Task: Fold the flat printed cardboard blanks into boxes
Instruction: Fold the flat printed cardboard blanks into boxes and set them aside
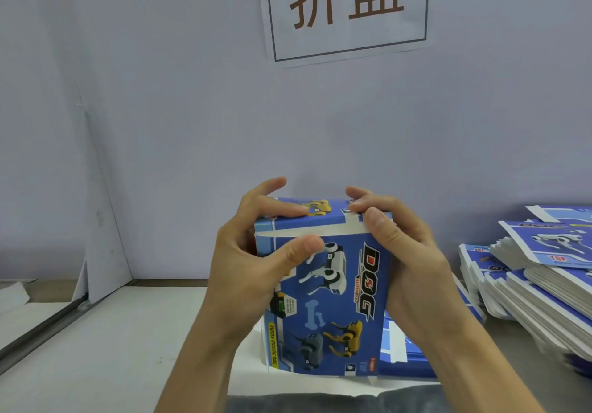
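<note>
**Both hands hold a half-folded blue box upright over the table**

The box stands on end in the middle of the view, its big printed face toward the camera, showing robot dogs, a bone and the word "DOG" running sideways. Its top end sits at about 12 o'clock from the wrists, its lower end at 6 o'clock, close to the person's body.

The left hand grips the box from 9 o'clock. Its thumb lies flat across the front face near the upper left corner, and one finger stretches over the top panel, its tip touching beside the yellow dog printed there. The other fingers are raised and spread above the top edge.

The right hand grips from 3 o'clock. Its thumb presses on the upper right corner where the top panel meets the front, and its fingers curl over the top panel. The palm covers the right side of the box.

At 3 o'clock from the box, well apart, a slanting pile of flat blanks lies on the table, printed sides up. More blue cardboard lies just behind the lower right of the box.

At 12 o'clock, on the pale wall, hangs a white sign with two large brown characters inside a dark frame.
</note>
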`<state>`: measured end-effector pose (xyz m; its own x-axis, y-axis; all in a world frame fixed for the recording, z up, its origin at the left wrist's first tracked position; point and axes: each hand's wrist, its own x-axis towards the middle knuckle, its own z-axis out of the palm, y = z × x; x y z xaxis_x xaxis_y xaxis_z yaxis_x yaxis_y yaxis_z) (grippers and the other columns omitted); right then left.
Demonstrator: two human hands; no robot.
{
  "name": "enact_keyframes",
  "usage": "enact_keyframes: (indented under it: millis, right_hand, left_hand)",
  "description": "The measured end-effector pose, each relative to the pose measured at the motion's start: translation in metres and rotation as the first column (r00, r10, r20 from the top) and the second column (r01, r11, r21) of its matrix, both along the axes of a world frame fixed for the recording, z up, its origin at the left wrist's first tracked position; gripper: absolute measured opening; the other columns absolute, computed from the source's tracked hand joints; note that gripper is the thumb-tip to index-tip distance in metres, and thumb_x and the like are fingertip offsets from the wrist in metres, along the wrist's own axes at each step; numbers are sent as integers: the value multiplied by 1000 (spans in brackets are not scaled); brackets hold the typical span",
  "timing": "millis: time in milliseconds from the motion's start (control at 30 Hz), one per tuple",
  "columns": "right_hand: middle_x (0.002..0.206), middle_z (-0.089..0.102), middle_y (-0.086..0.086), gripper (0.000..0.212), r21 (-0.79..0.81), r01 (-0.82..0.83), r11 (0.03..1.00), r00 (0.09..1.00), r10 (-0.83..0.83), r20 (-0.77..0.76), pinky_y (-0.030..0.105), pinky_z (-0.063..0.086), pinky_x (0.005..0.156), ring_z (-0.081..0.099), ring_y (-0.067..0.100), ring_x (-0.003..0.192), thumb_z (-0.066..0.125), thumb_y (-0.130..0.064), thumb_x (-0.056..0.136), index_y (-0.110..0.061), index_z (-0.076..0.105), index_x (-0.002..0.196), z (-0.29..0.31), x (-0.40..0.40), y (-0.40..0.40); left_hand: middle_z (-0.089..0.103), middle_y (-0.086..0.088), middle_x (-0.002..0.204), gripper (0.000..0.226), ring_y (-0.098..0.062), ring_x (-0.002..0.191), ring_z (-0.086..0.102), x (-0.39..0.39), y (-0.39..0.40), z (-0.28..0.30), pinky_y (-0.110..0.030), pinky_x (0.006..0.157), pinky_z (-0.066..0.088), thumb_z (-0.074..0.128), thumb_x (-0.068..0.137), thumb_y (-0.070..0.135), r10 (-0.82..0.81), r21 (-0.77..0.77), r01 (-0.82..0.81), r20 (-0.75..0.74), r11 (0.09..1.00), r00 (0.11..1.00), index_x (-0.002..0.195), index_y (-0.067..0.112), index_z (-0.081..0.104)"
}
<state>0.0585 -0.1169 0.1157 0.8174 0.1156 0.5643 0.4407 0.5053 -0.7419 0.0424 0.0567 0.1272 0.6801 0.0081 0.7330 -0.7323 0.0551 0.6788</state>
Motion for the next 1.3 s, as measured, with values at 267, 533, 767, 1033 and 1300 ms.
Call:
enact_keyframes:
  millis: [267,533,767,1033,1300]
  right_hand:
    - [94,74,9,17,-62,3,998,1000,-3,-4,36,60,59,74,28,78,65,-33,82,-28,73,96,10,-4,1]
    - [124,64,-5,9,-58,-33,998,999,35,33,33,59,66,73,24,94,69,-28,79,-23,75,84,5,-3,0]
    - [129,57,-18,5,-159,245,956,958,-213,193,44,60,78,64,29,116,70,-37,82,-38,71,87,2,-5,12]
    - [109,69,-13,17,-91,282,955,948,-263,181,30,59,61,74,23,90,62,-44,85,-30,70,91,5,-5,15]
    - [129,62,-14,19,-103,143,984,979,-125,164,38,61,76,67,26,113,82,-36,72,-38,75,90,3,-5,9]
  left_hand:
    - [60,9,133,29,-28,111,69,0,2,0,-34,66,62,85,69,51,-96,-80,94,-20,992,995,85,29,74]
    - [62,12,133,38,-27,109,70,3,3,1,-34,64,62,82,64,63,-10,-90,8,-28,996,1000,82,31,75]
    - [64,14,127,27,-28,107,70,8,2,-3,-34,62,60,73,75,53,74,-119,-80,-56,990,996,70,28,66]
    - [54,19,139,19,-21,116,67,2,6,0,-35,72,62,82,71,38,0,35,0,-23,999,1000,88,37,73]
    - [62,14,131,13,-25,123,63,1,6,3,-46,79,62,80,69,45,70,1,-71,14,998,997,79,38,77]
